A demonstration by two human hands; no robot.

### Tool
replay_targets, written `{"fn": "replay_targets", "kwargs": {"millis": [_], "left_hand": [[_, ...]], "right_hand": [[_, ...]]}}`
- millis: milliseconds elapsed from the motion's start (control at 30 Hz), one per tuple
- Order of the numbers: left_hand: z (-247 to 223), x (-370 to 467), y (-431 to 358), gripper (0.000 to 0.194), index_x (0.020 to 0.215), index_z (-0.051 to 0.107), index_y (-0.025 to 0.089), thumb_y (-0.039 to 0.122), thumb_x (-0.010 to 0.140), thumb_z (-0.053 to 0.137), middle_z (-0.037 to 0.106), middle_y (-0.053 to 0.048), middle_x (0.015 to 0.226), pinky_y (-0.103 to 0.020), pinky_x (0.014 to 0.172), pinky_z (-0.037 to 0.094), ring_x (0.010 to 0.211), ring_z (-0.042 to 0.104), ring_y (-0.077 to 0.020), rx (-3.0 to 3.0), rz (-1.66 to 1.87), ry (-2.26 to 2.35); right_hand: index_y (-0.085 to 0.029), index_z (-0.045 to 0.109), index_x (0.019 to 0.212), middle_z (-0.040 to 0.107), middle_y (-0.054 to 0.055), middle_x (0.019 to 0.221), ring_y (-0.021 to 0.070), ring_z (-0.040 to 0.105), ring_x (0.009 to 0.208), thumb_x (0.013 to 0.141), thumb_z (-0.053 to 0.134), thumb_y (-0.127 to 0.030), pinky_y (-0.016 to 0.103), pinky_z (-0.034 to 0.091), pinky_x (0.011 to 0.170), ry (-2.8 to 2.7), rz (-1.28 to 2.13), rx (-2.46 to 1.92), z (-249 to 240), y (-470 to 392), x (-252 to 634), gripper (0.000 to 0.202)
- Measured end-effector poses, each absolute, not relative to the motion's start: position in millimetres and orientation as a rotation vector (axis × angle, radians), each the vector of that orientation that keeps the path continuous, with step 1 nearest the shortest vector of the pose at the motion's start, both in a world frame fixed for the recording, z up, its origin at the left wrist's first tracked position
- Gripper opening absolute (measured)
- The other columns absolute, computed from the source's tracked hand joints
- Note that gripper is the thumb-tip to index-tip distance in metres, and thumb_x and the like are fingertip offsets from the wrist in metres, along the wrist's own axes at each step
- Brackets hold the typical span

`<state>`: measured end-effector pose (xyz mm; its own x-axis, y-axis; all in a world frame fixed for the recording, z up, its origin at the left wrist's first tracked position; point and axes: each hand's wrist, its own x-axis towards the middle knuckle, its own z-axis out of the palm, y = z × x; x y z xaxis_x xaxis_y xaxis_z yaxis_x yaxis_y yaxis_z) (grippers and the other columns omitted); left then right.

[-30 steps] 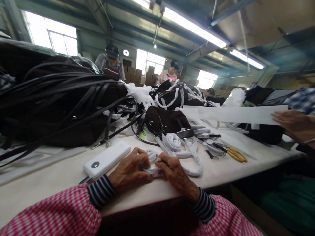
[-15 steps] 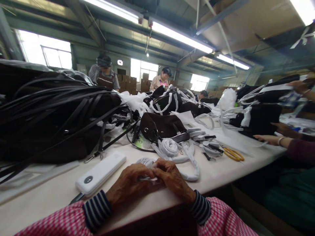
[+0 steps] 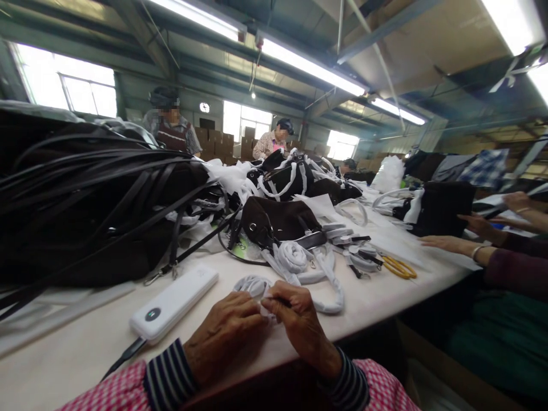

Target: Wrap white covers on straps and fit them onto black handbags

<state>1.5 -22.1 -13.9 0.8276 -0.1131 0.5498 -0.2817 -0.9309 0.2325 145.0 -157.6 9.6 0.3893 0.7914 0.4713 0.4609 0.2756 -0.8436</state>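
Observation:
At the near table edge, my left hand [image 3: 226,334] is closed around the near side of a coiled strap in white wrapping [image 3: 253,285]. My right hand [image 3: 297,319] pinches the same wrapping between thumb and forefinger, close to the left fingertips. The hands hide most of the held part. Just beyond them, another white-wrapped strap [image 3: 329,285] trails from a rolled white coil [image 3: 291,257]. Behind that coil rests a dark brown bag [image 3: 280,220] with metal eyelets. A white power bank [image 3: 174,303] with a cable lies left of my left hand.
Dark bags with long black straps [image 3: 98,217] are heaped at left. Bundled straps with metal clips [image 3: 359,254] and yellow-handled scissors [image 3: 399,266] lie at right. Further right, a co-worker's hands [image 3: 454,245] are at a black bag [image 3: 445,208]. Other people stand across the table.
My right thumb and forefinger have drawn up slightly into a tighter pinch, and my left hand lies flatter over the strap. At right, a co-worker's raised dark bag has gone from view.

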Motion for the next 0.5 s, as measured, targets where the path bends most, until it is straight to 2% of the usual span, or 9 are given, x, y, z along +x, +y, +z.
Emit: {"fn": "replay_targets", "kwargs": {"millis": [133,267,367,467,500], "left_hand": [[-25,-9,-17,0.017,0.105,0.070,0.026,0.039,0.104,0.058,0.075,-0.006,0.116,-0.040,0.100,0.050,0.107,0.068,-0.0233,2.499,1.014,-0.358],[-22,-14,-21,0.019,0.087,0.069,0.025,0.040,0.098,0.068,0.074,-0.006,0.119,-0.041,0.108,0.051,0.129,0.059,-0.0266,2.368,0.953,-0.222],[-10,-13,-25,0.021,0.081,0.068,0.025,0.035,0.099,0.065,0.073,-0.005,0.118,-0.039,0.106,0.052,0.130,0.056,-0.0265,2.375,0.921,-0.061],[-12,-9,-17,0.007,0.099,0.070,0.028,0.034,0.097,0.066,0.073,-0.003,0.118,-0.033,0.098,0.055,0.118,0.064,-0.0239,2.503,0.997,0.037],[-19,-5,-10,0.010,0.105,0.070,0.030,0.034,0.096,0.068,0.074,-0.002,0.115,-0.030,0.092,0.057,0.111,0.066,-0.0229,2.566,1.003,0.016]], "right_hand": [[-0.017,0.070,0.074,0.059,-0.002,0.074,0.0118,0.054,0.071,0.092,0.072,-0.020,0.025,0.040,0.067,-1.474,0.332,-1.383,13,-182,145,0.018],[-0.019,0.073,0.086,0.065,-0.001,0.087,0.0126,0.059,0.078,0.086,0.074,-0.010,0.024,0.043,0.071,-1.547,0.398,-1.469,10,-204,148,0.009],[-0.021,0.072,0.104,0.068,-0.001,0.096,0.0129,0.060,0.079,0.081,0.076,-0.008,0.023,0.044,0.067,-1.373,0.420,-1.540,4,-210,156,0.027],[-0.021,0.073,0.110,0.070,-0.001,0.096,0.0124,0.059,0.075,0.077,0.079,-0.007,0.023,0.043,0.065,-1.197,0.384,-1.610,0,-204,165,0.036],[-0.020,0.074,0.108,0.071,-0.001,0.094,0.0121,0.058,0.074,0.075,0.082,-0.007,0.023,0.043,0.065,-1.176,0.369,-1.628,0,-200,168,0.037]]}}
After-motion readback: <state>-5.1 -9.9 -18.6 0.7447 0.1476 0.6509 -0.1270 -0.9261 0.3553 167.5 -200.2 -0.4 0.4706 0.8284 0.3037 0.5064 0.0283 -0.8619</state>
